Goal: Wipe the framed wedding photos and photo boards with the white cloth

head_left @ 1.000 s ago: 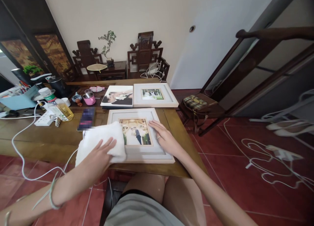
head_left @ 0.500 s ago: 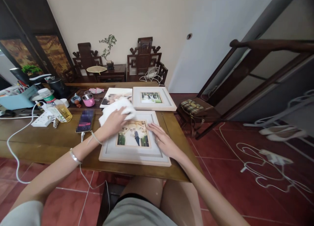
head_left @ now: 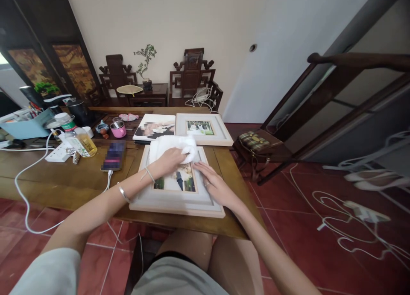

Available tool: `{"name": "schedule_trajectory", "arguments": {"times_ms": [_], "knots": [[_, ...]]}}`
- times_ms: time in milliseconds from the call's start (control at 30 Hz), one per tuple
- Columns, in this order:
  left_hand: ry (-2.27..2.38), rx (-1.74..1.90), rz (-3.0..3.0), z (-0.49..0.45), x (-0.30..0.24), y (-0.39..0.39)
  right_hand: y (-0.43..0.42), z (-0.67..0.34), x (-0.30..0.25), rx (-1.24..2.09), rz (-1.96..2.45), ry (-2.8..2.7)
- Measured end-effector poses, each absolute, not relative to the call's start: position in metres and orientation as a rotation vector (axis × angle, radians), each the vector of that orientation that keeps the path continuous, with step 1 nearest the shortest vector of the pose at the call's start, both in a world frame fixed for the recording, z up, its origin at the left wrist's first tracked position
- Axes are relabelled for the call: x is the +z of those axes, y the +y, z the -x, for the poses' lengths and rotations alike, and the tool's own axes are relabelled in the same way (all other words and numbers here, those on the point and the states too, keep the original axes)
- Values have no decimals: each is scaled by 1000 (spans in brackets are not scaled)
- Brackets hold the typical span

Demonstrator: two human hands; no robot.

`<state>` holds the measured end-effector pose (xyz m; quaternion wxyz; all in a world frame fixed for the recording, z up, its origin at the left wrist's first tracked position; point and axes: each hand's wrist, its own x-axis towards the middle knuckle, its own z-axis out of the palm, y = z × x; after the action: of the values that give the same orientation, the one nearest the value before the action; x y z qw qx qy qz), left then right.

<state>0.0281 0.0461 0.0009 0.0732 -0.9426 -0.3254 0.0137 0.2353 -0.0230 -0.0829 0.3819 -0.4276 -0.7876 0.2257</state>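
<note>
A pale wooden picture frame [head_left: 176, 207] with a small photo in its middle lies flat near the table's front edge. My left hand [head_left: 171, 162] is closed on a bunched white cloth [head_left: 166, 146], which lies over the far part of the frame and covers the top of the photo. On the frame's right side my right hand [head_left: 214, 182] rests flat, fingers stretched out beside the photo. Just behind are a second framed photo [head_left: 205, 139] and a white-edged photo print or booklet [head_left: 153, 126].
Left on the wooden table [head_left: 124, 205] are a phone [head_left: 113, 155] on a cable, a pink cup [head_left: 118, 129], an oil-coloured bottle [head_left: 85, 144], a white power strip [head_left: 58, 153] and a blue box [head_left: 27, 126]. A chair with a plaid bag [head_left: 254, 141] stands right.
My left hand has slid the cloth rightward across the frame, from its upper left corner to over the top of the photo. My right hand stays in place on the frame.
</note>
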Motion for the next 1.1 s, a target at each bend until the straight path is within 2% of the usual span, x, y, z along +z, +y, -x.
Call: {"name": "schedule_trajectory", "arguments": {"times_ms": [300,467,833,933,1100], "knots": [[-1135,228,2651,48,18,36,-23,-232,-82,565,1153,-1965],[-1113,166,2700,63,20,20,-25,-230,-81,537,1155,-1968],[-1223,306,2874,53,18,-99,-26,-230,-81,532,1120,-1942],[-1262,300,2862,47,16,-93,-27,-230,-81,525,1110,-1934],[-1212,171,2821,12,7,-32,-31,-227,-74,512,1161,-1891]]}}
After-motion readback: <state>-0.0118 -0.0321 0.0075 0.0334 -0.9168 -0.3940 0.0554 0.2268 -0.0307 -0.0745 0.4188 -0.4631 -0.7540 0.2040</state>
